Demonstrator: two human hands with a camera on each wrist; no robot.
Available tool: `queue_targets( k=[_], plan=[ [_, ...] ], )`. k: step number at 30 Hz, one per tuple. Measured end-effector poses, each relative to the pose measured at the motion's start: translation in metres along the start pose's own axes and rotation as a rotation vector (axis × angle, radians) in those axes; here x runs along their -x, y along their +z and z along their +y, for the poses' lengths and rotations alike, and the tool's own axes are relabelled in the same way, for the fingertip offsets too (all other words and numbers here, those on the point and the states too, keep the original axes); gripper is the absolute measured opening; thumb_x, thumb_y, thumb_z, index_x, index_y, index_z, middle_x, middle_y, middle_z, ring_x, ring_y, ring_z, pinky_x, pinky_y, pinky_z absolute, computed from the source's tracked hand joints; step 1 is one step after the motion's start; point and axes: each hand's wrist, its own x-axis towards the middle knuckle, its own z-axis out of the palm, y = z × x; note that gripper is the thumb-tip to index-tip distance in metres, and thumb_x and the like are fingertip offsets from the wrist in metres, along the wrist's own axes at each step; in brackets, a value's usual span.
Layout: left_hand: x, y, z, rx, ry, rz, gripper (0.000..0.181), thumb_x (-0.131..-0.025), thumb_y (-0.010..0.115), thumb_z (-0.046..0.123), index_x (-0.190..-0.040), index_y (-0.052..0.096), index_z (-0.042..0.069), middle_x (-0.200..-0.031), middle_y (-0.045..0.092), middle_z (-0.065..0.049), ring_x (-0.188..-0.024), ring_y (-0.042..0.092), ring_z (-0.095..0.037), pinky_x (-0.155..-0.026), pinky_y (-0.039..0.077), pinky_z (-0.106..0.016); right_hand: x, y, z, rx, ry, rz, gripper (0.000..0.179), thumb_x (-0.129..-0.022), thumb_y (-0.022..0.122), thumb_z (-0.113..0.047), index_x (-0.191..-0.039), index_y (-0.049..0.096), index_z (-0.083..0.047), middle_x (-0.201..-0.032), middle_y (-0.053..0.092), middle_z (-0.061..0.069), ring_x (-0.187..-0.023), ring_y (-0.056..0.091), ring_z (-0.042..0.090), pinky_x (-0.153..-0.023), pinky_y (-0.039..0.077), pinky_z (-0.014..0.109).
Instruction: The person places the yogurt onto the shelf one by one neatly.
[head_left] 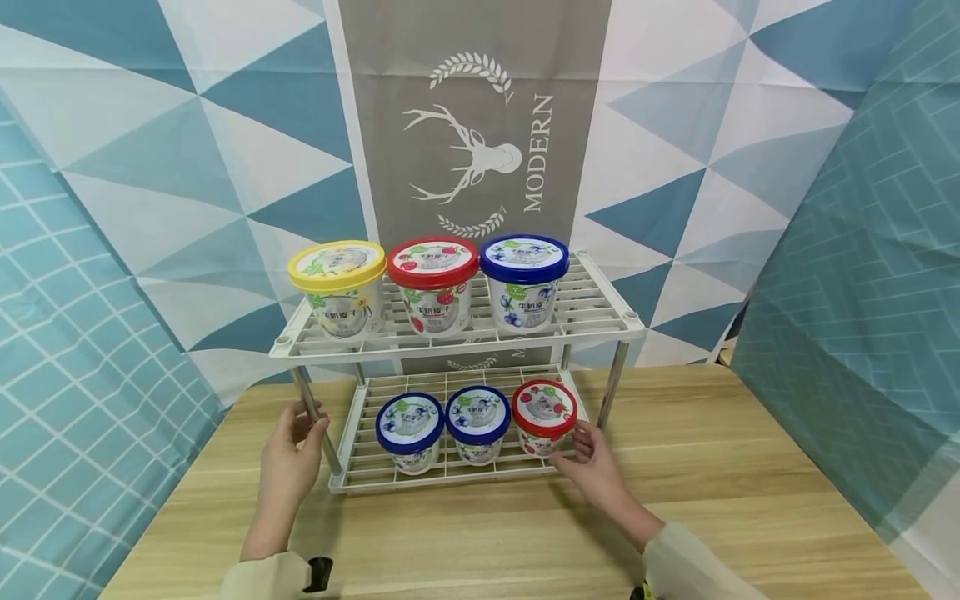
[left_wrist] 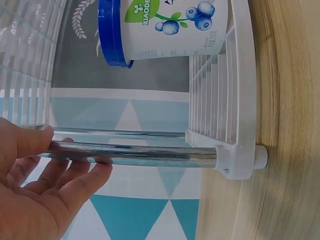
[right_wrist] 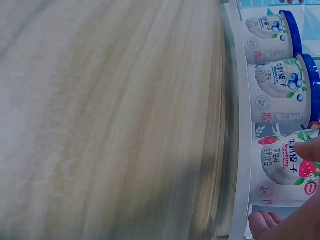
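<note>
My left hand (head_left: 288, 458) grips the front left metal post (left_wrist: 135, 153) of a white two-tier rack (head_left: 457, 479), thumb on one side and fingers on the other. On the lower tier, my right hand (head_left: 596, 471) holds a red-lidded strawberry tub (head_left: 545, 408) at its right side. In the right wrist view, the thumb lies across the tub's front and fingertips show beside it. The tub stands upright. To its left stand two blue-lidded blueberry tubs, one in the middle (head_left: 478, 414) and one at the left (head_left: 410, 423).
The upper tier bears a yellow-lidded tub (head_left: 337, 287), a red-lidded tub (head_left: 433, 283) and a blue-lidded tub (head_left: 525, 282). Under the rack is a wood-grain table (head_left: 450, 542). A patterned cloth (head_left: 480, 125) hangs close behind, with blue tiled-look panels at both sides.
</note>
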Motion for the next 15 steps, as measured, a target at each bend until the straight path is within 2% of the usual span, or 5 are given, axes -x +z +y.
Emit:
queue_targets(
  k=[6, 10, 13, 15],
  plan=[
    [0.001, 0.0, -0.001, 0.042, 0.004, -0.053, 0.039, -0.098, 0.047, 0.02, -0.134, 0.04, 0.006, -0.126, 0.053, -0.023, -0.117, 0.051, -0.042, -0.094, 0.042, -0.056, 0.007, -0.004, -0.001, 0.01, -0.015, 0.028, 0.061, -0.083, 0.07, -0.013, -0.133, 0.039, 0.005, -0.129, 0.049, 0.026, -0.119, 0.049, 0.039, -0.1, 0.042, 0.046],
    [0.006, -0.002, -0.003, 0.079, 0.005, -0.087, 0.053, -0.098, 0.048, 0.022, -0.143, 0.027, 0.003, -0.137, 0.041, -0.027, -0.128, 0.039, -0.046, -0.101, 0.036, -0.058, 0.013, -0.008, -0.003, 0.048, -0.024, 0.053, 0.054, -0.084, 0.07, -0.016, -0.128, 0.046, 0.002, -0.125, 0.054, 0.022, -0.112, 0.054, 0.032, -0.093, 0.047, 0.034],
    [0.012, -0.004, -0.004, 0.06, 0.024, -0.086, 0.064, -0.096, 0.052, 0.02, -0.147, 0.017, 0.003, -0.145, 0.03, -0.03, -0.133, 0.029, -0.05, -0.103, 0.029, -0.062, 0.019, -0.012, -0.006, 0.095, -0.029, 0.057, 0.05, -0.085, 0.069, -0.02, -0.127, 0.049, -0.001, -0.124, 0.056, 0.019, -0.111, 0.055, 0.029, -0.089, 0.048, 0.029],
    [0.017, -0.004, -0.005, 0.024, 0.037, -0.081, 0.071, -0.095, 0.055, 0.02, -0.149, 0.012, 0.003, -0.147, 0.025, -0.031, -0.134, 0.024, -0.051, -0.103, 0.025, -0.065, 0.023, -0.015, -0.008, 0.146, -0.047, 0.06, 0.05, -0.086, 0.068, -0.024, -0.127, 0.05, -0.003, -0.125, 0.056, 0.017, -0.113, 0.055, 0.029, -0.092, 0.047, 0.033]
  ],
)
